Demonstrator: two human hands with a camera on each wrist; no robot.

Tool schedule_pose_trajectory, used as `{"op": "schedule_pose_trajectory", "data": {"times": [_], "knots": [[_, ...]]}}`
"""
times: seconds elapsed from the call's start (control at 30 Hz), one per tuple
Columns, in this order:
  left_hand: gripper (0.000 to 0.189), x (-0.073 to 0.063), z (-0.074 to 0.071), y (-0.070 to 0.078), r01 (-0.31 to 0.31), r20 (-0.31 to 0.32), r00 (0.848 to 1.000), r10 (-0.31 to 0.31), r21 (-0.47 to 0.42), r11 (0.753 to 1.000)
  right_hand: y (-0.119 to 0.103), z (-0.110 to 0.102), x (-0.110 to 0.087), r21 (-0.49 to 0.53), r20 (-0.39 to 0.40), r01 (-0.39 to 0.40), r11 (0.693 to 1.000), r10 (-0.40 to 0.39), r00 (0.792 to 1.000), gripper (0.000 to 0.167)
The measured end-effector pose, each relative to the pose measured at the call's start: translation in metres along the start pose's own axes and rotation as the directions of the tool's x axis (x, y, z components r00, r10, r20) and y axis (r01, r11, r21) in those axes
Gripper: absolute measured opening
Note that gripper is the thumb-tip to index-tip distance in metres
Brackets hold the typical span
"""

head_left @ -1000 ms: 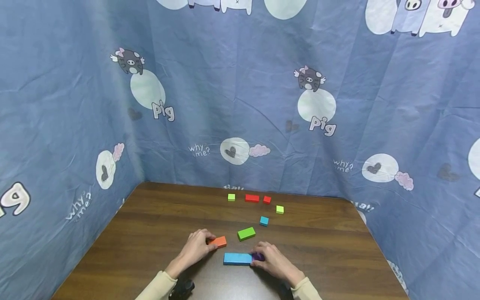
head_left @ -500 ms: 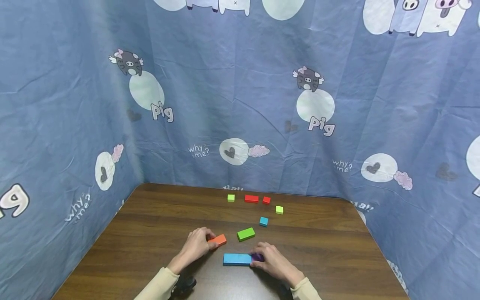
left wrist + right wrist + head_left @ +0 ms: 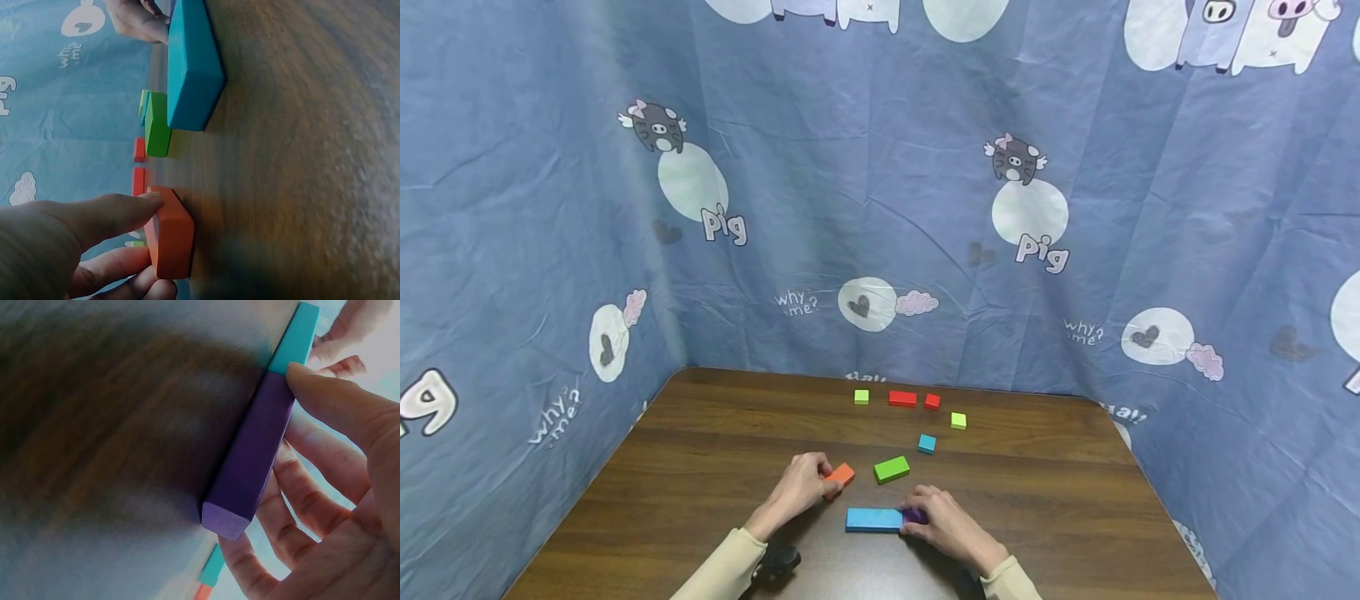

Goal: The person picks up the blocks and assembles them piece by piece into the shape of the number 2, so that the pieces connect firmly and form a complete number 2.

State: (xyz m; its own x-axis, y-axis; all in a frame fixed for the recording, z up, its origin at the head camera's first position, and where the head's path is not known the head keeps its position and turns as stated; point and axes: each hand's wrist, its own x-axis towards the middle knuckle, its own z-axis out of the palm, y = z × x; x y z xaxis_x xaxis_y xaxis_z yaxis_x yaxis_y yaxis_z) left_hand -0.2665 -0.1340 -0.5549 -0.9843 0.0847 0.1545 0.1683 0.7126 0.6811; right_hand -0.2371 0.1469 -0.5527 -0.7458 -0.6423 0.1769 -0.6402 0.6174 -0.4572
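1. Two bare hands work above a dark wood-grain surface (image 3: 1037,475), seen from a camera worn on the head.
2. The left hand (image 3: 797,490) has its thumb and fingers clamped on an orange block (image 3: 842,476), which sits at a slant, its far end pointing right.
3. The right hand (image 3: 947,521) holds a purple block (image 3: 250,450), thumb along one long side, fingers curled against the other.
4. The purple block's left end touches a long blue block (image 3: 874,520), the two lying in one straight line.
5. Beyond them, between the hands, lies a green block (image 3: 892,470), slightly angled.
6. Farther back are a small blue block (image 3: 927,444), two small lime blocks (image 3: 958,421), a red oblong block (image 3: 902,399) and a small red block (image 3: 932,402).
7. Behind hangs blue fabric (image 3: 850,217) printed with cartoon pigs.
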Motion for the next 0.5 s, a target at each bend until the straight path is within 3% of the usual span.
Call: {"op": "schedule_pose_trajectory", "data": {"times": [0.5], "knots": [[0.025, 0.007, 0.011, 0.007, 0.018, 0.015, 1.0, -0.018, -0.031, 0.999, 0.004, 0.003, 0.0, -0.003, -0.007, -0.001, 1.0, 0.001, 1.0, 0.027]]}}
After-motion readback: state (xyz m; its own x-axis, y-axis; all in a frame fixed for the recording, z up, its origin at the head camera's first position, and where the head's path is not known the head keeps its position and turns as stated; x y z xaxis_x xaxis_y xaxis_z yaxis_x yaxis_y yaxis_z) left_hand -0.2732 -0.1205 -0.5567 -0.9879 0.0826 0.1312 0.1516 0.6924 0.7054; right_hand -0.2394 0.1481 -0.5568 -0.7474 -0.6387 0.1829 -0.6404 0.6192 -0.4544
